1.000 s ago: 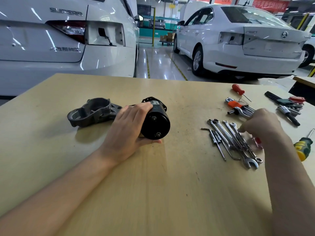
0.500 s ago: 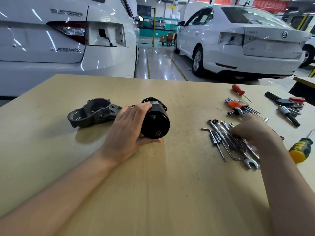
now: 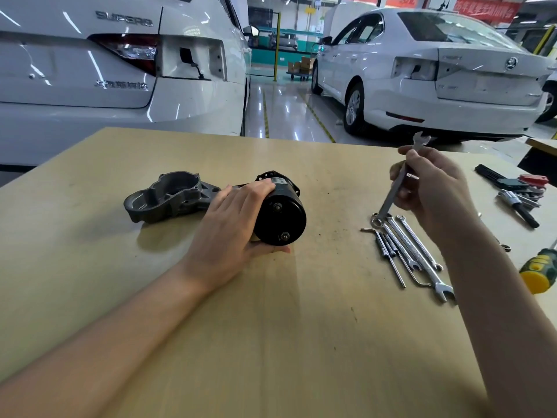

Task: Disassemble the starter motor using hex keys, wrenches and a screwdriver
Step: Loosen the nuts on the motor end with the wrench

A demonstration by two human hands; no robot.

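Gripping the black body of the starter motor (image 3: 278,212), the left hand (image 3: 229,227) steadies what looks heavy, rigid and roll-prone; the right hand (image 3: 434,184) pinches a slim steel wrench (image 3: 391,191) mid-shank.

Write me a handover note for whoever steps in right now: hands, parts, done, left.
Left hand grips the starter motor, lying on its side on the table.
Right hand holds a combination wrench lifted above the other wrenches.
Done: wrench picked.
Left: the end-cap nut looks untouched; hex keys and screwdriver lie unused.
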